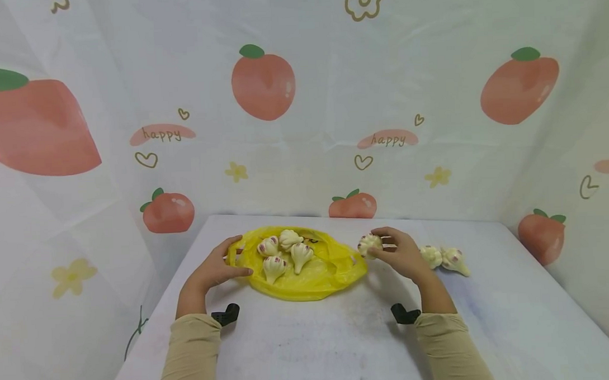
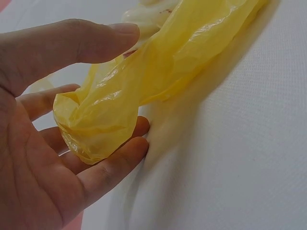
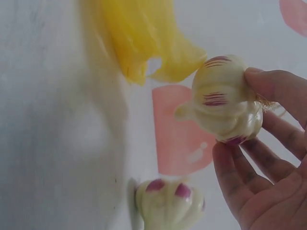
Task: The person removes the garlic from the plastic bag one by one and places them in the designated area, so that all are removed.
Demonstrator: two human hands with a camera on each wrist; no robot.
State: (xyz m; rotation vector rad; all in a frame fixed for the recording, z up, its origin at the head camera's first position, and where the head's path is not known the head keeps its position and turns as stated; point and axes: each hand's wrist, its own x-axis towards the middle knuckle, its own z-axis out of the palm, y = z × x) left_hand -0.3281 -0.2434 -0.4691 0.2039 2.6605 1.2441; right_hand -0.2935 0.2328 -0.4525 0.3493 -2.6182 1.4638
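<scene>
The bag (image 1: pixel 308 290) lies toward the table's (image 1: pixel 310 352) far left corner, 4 garlics (image 1: pixel 274 268) inside. The left hand (image 1: pixel 220 265) is loosely spread, the bag's left end between thumb and fingers. 2 garlics (image 1: pixel 454 259) sit toward the right edge; the right hand (image 1: pixel 399 254) grips 1 garlic (image 1: pixel 369 244) above the table. Beyond the far edge hangs a curtain (image 1: pixel 314 167).

Wearer's forearms, head view: left sleeve (image 1: pixel 190 350) and right sleeve (image 1: pixel 452 344), both plain beige (softly creased, with the folds most marked near the cuffs), end short of the bare left hand (image 1: pixel 219 265) and right hand (image 1: pixel 401 255). Beside each cuff, on the inner side, projects a small, black, angular fitting (image 1: pixel 228 314).
</scene>
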